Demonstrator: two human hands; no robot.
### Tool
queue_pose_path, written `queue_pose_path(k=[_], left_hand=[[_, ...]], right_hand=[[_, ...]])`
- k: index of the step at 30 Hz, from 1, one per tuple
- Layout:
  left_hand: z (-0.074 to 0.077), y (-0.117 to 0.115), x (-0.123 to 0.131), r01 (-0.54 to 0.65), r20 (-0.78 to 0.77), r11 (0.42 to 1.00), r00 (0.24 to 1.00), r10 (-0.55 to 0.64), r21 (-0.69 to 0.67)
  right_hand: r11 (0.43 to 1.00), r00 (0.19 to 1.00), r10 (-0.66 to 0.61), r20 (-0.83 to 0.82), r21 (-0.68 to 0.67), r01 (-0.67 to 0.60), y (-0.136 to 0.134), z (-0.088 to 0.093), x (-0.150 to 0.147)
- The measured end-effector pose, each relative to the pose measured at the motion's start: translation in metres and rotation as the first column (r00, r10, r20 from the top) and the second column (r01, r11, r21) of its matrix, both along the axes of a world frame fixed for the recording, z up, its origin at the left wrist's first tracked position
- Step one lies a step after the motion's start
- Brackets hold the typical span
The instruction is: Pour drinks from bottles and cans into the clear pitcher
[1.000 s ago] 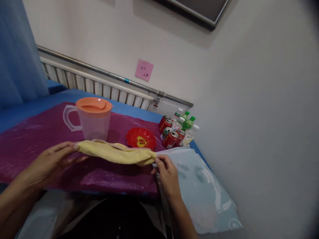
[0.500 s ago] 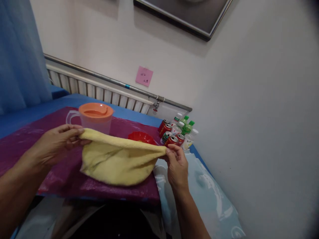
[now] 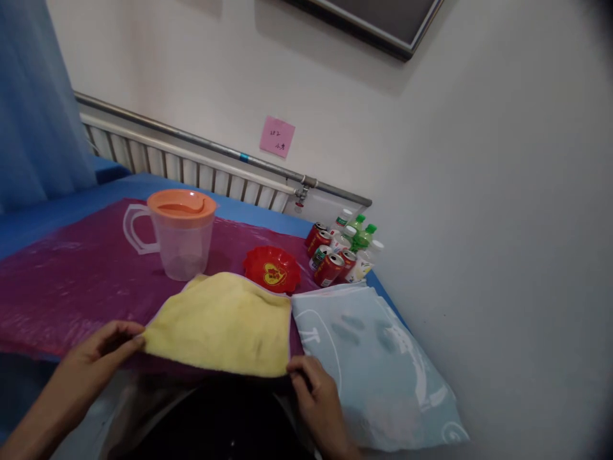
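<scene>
A yellow cloth (image 3: 225,322) with a pale purple edge lies spread over the front of the dark red plastic sheet (image 3: 62,275). My left hand (image 3: 98,358) pinches its near left corner between thumb and fingers. At the near right corner, my right hand (image 3: 313,396) grips the cloth in the same way. Just behind the cloth stands a clear plastic pitcher (image 3: 184,246) with an orange lid, its handle to the left. A red scalloped dish (image 3: 251,263) with a yellow heart design sits behind the cloth's far right part.
Several drink cans (image 3: 330,268) and bottles (image 3: 364,236) cluster at the back right. A light blue patterned cloth (image 3: 368,370) lies to the right, by the wall. Behind the blue surface (image 3: 239,204) runs a radiator (image 3: 191,169); a blue curtain (image 3: 38,108) hangs at left.
Both hands have moved down and toward me, bringing the held edge nearer. The cloth, earlier hanging folded in the air, now lies spread out, and the pitcher and dish show more fully.
</scene>
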State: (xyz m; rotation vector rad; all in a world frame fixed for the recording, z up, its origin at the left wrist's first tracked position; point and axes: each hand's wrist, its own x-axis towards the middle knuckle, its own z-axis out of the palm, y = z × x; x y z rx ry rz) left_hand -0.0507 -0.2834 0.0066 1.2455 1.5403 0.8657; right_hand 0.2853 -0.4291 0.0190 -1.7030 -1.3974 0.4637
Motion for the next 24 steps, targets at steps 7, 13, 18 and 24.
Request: queue_pose_path(k=[7,13,18,24], left_hand=[[0.017,-0.017,0.011,0.069,-0.258,0.927,0.966,0.031,0.369],[0.002,-0.033,0.046,0.456,-0.234,0.868,0.882,-0.410,0.198],[0.002,-0.025,0.042,0.445,-0.113,0.884,0.895,-0.432,0.146],[0.034,-0.022,0.017,-0.002,0.218,0.994,0.976,0.025,-0.106]], right_hand=[[0.979,0.990,-0.114,-0.077,-0.178,0.099,0.009,0.003,-0.005],[0.986,0.977,-0.130,-0.168,-0.130,0.108,0.019,0.014,-0.013],[0.979,0.976,0.159,0.148,0.104,-0.176,0.069,0.057,-0.037],[0.704,0.685,0.624,0.376,0.112,-0.702,0.142,0.071,-0.117]])
